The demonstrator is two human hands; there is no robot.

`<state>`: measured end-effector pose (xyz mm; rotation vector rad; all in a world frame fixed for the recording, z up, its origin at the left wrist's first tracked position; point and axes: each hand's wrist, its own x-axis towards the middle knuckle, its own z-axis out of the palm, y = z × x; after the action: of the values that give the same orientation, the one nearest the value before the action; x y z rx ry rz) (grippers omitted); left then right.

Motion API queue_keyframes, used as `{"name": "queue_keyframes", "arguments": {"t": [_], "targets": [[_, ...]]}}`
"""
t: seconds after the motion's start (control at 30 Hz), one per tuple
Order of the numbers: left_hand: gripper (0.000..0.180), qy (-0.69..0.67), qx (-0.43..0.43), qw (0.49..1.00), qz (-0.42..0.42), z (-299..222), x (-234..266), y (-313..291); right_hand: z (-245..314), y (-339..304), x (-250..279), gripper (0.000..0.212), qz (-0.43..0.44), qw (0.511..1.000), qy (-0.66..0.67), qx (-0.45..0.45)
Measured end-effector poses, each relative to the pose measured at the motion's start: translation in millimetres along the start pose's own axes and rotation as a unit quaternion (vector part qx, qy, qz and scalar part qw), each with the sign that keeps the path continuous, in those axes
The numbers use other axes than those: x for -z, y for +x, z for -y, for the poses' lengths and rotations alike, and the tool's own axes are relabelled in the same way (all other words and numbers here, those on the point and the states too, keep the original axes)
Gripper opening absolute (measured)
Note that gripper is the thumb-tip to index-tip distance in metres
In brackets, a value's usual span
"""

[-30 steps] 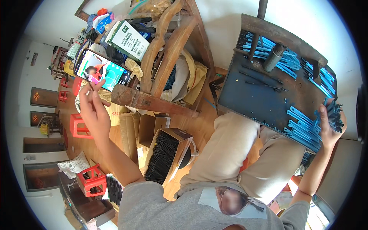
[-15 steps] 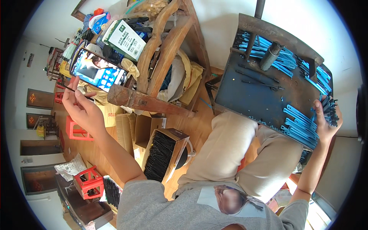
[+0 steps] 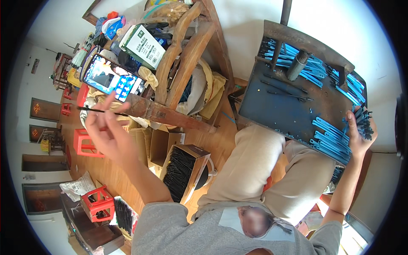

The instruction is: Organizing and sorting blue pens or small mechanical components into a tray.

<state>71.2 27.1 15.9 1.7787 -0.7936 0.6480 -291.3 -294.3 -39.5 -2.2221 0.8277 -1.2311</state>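
Left hand [image 3: 108, 138]: raised and a little blurred; its grip is loosely together on a thin black stick [image 3: 93, 110], the other fingers spread.
Black stick: lies across those fingers, in front of the wooden chair arm [image 3: 155, 112]; looks light and stiff, and might snap if bent, so I'd pinch it near its middle.
Phone [image 3: 102, 76]: lit, leaning just beyond that hand; a fingertip comes near its lower edge, but I can't tell whether it touches. Smooth glass probably slides easily, so best held by the sides.
Right hand [image 3: 360, 140]: its grip is clamped around a blue bundle [image 3: 363, 119], thumb on the near side.
Blue bundle: at the table's right edge, ends poking up past the fingers; seems light and springy, likely to fan out unless squeezed around its middle.
Table [image 3: 263, 108]: dark, bearing loose blue strips [image 3: 329, 140] beside that hand and thin dark rods [image 3: 287, 90] farther off.
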Motion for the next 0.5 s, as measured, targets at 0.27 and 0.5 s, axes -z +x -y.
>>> {"name": "queue_keyframes", "arguments": {"t": [0.27, 0.5], "targets": [[0.016, -0.36, 0.046, 0.9, 0.243, -94, -116, -56, 23, 16, -5, 0.025, -0.038, 0.998, 0.01, 0.057], [0.011, -0.422, 0.092, 0.815, 0.387, -131, -211, -64, 24, 43, -10, 0.029, 0.041, 0.979, -0.018, 0.199]]}}
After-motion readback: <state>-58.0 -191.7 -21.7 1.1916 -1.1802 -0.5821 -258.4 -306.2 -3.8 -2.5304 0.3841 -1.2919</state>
